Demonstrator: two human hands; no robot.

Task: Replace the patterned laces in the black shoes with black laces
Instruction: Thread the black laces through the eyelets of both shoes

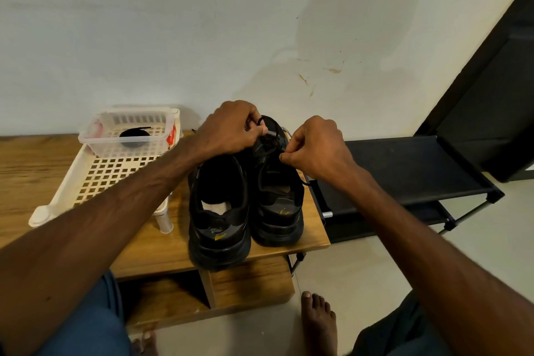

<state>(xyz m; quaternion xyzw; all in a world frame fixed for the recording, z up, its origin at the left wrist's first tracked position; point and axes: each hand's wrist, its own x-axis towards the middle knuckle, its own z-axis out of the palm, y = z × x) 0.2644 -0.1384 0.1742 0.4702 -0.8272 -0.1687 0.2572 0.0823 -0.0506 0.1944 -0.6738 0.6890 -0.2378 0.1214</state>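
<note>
Two black shoes [219, 211] side by side at right edge of desk [161, 246], heels toward viewer. Left hand [231, 130] grip pinches black lace [261, 120] loop above shoe nearest edge; right hand [315, 147] grip pinches strand beside eyelets. Best practice: keep both strands taut, even, untwisted. Spare lace coil [135, 134] in clear tub [95, 136], back left.

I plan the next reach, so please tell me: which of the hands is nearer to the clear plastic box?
Left. The left hand pinches a lace just right of the box; the right hand is farther right, across the shoe.
</note>
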